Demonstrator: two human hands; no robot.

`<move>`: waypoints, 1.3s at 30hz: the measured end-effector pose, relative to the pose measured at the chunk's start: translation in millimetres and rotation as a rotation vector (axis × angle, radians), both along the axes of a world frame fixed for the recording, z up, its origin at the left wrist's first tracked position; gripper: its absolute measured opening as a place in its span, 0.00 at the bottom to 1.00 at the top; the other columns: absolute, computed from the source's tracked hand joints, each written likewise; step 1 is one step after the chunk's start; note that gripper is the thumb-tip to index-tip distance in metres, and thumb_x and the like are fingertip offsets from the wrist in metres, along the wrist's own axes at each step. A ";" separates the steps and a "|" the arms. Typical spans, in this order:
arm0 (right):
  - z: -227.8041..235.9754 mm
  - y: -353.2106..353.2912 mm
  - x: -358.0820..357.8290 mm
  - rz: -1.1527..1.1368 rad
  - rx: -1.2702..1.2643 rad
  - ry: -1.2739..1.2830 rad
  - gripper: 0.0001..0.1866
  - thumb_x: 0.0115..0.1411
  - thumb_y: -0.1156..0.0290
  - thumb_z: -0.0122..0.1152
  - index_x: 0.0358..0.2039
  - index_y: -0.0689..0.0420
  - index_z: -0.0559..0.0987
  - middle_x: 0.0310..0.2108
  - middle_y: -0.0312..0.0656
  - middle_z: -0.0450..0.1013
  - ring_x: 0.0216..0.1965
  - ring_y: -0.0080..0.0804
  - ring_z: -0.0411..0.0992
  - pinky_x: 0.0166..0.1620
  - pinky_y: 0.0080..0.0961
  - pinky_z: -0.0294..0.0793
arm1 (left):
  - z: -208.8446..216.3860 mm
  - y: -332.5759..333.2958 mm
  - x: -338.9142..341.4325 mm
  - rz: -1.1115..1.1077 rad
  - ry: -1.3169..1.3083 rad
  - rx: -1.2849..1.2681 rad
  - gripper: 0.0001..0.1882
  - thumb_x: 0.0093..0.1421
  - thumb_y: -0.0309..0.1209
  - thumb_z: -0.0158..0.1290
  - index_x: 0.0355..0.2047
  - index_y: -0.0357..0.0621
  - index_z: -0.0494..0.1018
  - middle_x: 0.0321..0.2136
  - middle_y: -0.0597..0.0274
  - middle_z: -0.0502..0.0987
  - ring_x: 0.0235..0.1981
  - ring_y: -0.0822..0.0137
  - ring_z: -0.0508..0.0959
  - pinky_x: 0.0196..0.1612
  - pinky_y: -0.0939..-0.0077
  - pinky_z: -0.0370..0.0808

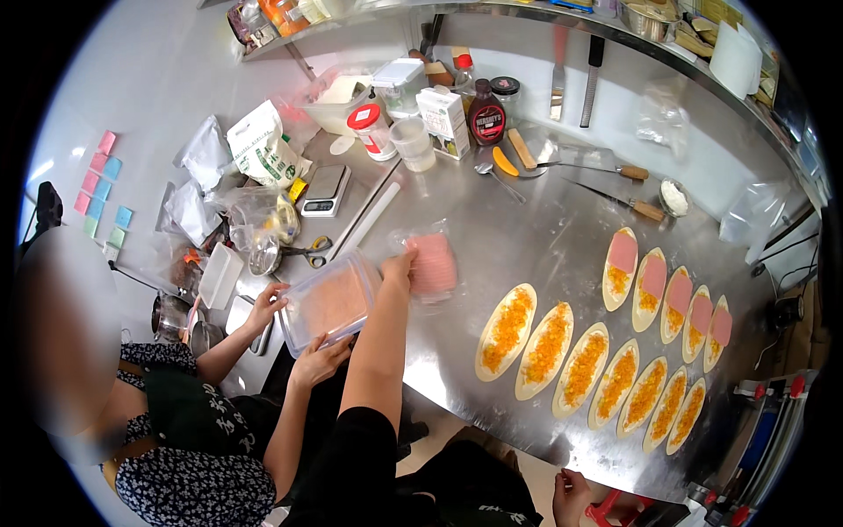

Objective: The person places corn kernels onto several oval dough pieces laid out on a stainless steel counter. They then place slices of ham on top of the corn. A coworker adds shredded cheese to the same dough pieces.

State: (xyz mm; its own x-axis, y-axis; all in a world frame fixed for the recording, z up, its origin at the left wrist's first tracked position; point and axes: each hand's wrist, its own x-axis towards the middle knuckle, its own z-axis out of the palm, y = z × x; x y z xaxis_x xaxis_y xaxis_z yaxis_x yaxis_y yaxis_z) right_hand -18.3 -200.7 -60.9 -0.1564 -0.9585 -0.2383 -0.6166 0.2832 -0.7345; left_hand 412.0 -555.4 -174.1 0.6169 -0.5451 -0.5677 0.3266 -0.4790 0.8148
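Observation:
My left hand (399, 267) reaches across to the far side of the steel table, its fingers closed at the left edge of a stack of pink ham slices (434, 265) in a clear plastic bag. Low in the picture, by the table's near edge, my right hand (572, 498) has its fingers curled, with nothing visible in them. Oval dough pieces topped with chopped yellow-orange filling (577, 373) lie in two rows to the right. In the back row, each piece also carries a ham slice (652, 275).
At my left, a co-worker holds a clear plastic box (329, 301) with something pinkish-brown inside. Knives (634, 205), a spoon (502, 183), a syrup bottle (486, 114) and tubs line the back. Scissors (307, 251) and a scale (326, 191) lie left. A shelf (492, 12) overhangs.

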 end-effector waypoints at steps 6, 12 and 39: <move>7.6 -39.2 19.7 -0.031 -0.076 -0.149 0.06 0.50 0.79 0.56 0.30 0.64 0.74 0.24 0.43 0.71 0.22 0.26 0.70 0.23 0.18 0.68 | -3.0 8.6 -9.6 0.004 0.110 -0.274 0.04 0.53 0.24 0.52 0.27 0.42 0.66 0.24 0.61 0.72 0.24 0.68 0.73 0.25 0.73 0.71; -5.2 -69.2 31.3 0.135 -0.203 -0.270 0.07 0.48 0.82 0.56 0.31 0.62 0.73 0.23 0.43 0.69 0.21 0.28 0.69 0.23 0.19 0.68 | 41.2 52.8 -41.3 -0.109 0.177 -0.586 0.07 0.55 0.23 0.48 0.23 0.46 0.63 0.24 0.65 0.72 0.25 0.72 0.72 0.28 0.79 0.70; 44.2 -25.4 -51.6 -0.070 0.080 -1.427 0.19 0.51 0.80 0.57 0.44 0.65 0.67 0.40 0.41 0.69 0.41 0.25 0.67 0.45 0.24 0.67 | 158.7 400.3 -389.2 -0.227 0.824 -0.671 0.51 0.35 0.63 0.55 0.55 0.47 0.53 0.55 0.60 0.56 0.57 0.60 0.56 0.57 0.57 0.54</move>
State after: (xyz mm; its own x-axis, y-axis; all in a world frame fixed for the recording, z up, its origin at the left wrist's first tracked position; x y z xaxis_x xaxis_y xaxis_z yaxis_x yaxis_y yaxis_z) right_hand -69.9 -226.1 -16.7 0.2132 -0.9357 -0.2809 0.6392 0.3511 -0.6842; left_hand 22.8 -155.1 -15.4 0.0285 -0.9519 -0.3050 0.8532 -0.1358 0.5036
